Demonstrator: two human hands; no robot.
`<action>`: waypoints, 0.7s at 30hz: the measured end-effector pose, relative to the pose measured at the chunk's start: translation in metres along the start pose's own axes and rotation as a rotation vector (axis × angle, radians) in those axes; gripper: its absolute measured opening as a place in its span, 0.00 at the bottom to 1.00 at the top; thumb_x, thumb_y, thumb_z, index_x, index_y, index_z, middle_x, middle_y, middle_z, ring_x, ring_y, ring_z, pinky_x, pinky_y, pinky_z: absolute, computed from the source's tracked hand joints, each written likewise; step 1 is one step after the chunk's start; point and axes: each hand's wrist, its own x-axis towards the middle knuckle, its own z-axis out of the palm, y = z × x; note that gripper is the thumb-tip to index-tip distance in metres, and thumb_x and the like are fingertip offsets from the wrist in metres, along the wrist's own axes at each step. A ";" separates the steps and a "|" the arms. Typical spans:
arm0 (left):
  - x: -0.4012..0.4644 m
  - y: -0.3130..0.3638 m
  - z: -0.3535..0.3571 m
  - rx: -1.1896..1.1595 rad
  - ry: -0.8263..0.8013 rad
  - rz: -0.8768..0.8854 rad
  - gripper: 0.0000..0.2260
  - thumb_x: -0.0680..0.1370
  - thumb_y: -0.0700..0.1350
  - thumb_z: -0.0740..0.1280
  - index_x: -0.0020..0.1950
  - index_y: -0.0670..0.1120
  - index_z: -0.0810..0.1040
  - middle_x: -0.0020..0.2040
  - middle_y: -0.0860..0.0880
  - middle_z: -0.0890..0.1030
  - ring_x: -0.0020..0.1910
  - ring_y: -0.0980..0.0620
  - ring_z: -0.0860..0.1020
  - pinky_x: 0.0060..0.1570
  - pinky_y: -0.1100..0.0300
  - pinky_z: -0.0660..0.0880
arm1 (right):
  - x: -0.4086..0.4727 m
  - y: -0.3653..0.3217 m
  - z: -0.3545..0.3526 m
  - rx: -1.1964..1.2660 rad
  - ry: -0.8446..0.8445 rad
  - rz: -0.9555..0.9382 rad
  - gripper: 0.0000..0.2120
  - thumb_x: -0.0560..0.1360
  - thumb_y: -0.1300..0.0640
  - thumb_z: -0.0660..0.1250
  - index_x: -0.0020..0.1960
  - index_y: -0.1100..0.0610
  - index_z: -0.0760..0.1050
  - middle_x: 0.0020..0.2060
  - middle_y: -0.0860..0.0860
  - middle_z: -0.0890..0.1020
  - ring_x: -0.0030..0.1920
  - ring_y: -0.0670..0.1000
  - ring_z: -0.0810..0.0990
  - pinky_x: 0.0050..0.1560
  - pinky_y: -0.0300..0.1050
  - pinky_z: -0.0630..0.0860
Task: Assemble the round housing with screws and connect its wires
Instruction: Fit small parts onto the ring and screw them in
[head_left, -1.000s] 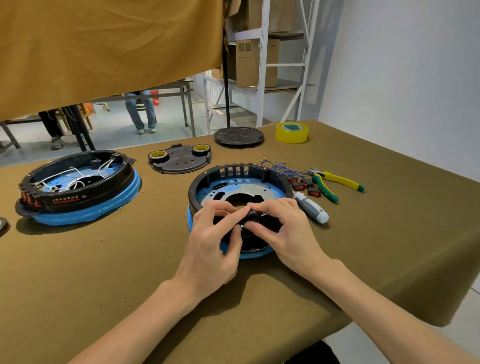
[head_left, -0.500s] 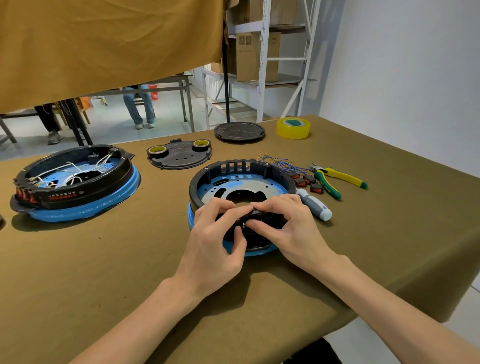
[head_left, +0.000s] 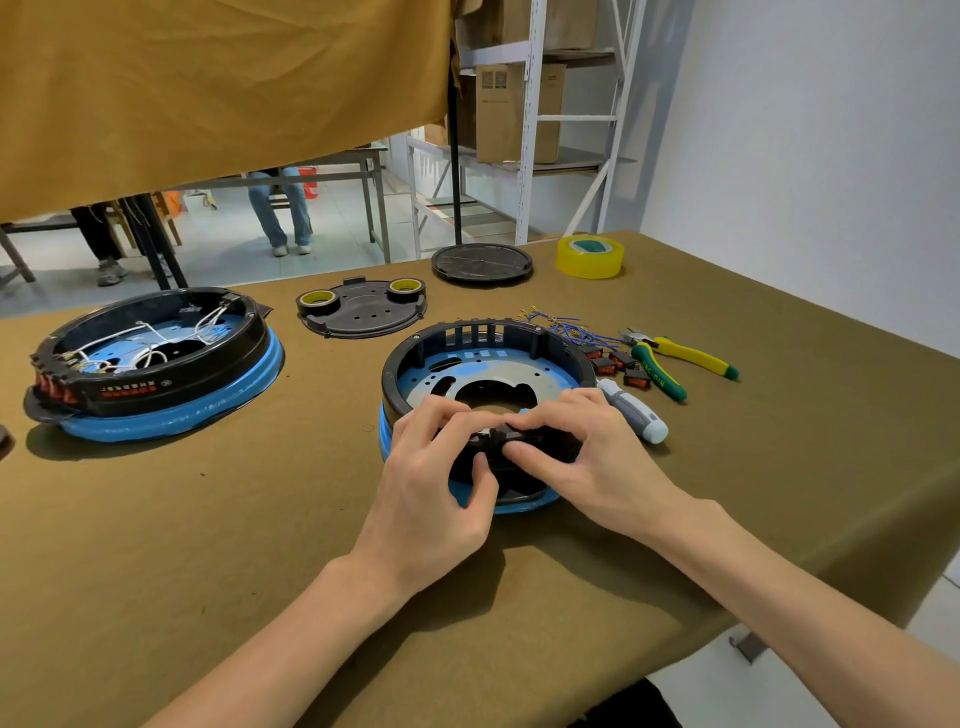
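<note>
A round black housing (head_left: 467, 338) on a blue base stands in the middle of the table, with a metal plate (head_left: 514, 371) inside it. My left hand (head_left: 436, 483) and my right hand (head_left: 576, 457) meet at its near rim, where their fingers pinch a small black part (head_left: 493, 439) against the wall. Blue wires (head_left: 566, 327) with gold terminals and several red rocker switches (head_left: 618, 366) lie just right of the housing. A grey and white screwdriver (head_left: 636, 413) lies beside my right hand.
A second housing (head_left: 150, 364) with white wires sits at the left. A black cover plate (head_left: 363, 309) holding two tape rolls, a round black lid (head_left: 480, 262) and a yellow tape roll (head_left: 589, 257) lie at the back. Yellow-green pliers (head_left: 675, 358) lie at the right.
Both hands have stayed at the near rim of the housing, with only slight finger shifts on the small part. The camera view has tilted a little.
</note>
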 end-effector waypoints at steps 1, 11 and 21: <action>0.000 0.000 0.000 0.002 0.001 0.003 0.16 0.76 0.47 0.66 0.63 0.48 0.80 0.56 0.52 0.76 0.57 0.51 0.75 0.59 0.66 0.71 | 0.000 0.000 -0.003 -0.021 -0.026 -0.019 0.14 0.76 0.38 0.67 0.60 0.39 0.81 0.46 0.37 0.81 0.55 0.43 0.73 0.53 0.30 0.65; 0.001 0.003 -0.003 -0.059 0.015 -0.008 0.16 0.76 0.46 0.67 0.64 0.47 0.78 0.58 0.52 0.76 0.60 0.51 0.76 0.60 0.60 0.76 | 0.018 -0.025 -0.028 0.063 -0.139 0.068 0.11 0.82 0.56 0.66 0.61 0.49 0.83 0.51 0.39 0.84 0.55 0.40 0.80 0.55 0.36 0.75; 0.001 -0.006 -0.007 0.023 0.047 -0.174 0.12 0.82 0.46 0.58 0.60 0.46 0.78 0.56 0.54 0.78 0.59 0.62 0.71 0.74 0.45 0.68 | 0.074 -0.045 0.023 -0.507 -0.206 0.227 0.14 0.81 0.59 0.60 0.66 0.60 0.67 0.58 0.58 0.76 0.57 0.60 0.74 0.51 0.50 0.64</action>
